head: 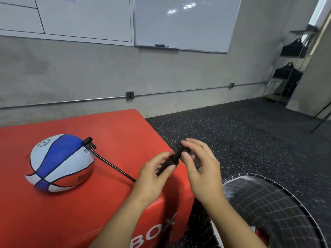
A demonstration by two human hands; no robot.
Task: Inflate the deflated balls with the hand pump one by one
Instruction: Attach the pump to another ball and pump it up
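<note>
Left hand [152, 178] grips the black pump [171, 159]; right hand [198, 161] pinches its far end. The hose [111, 165] runs to the ball [59, 163] on the red box [116, 133].

Single head view: we look forward and down, close over both hands [179, 169], red box [116, 136] left, wall [161, 72] well ahead.

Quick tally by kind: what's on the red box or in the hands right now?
Balls: 1, red, white and blue ball on the red box.
Pumps: 1, black hand pump, gripped by the left hand, the right hand at its far end.
Hoses: 1, black hose from pump to ball.
Total: 3
</note>
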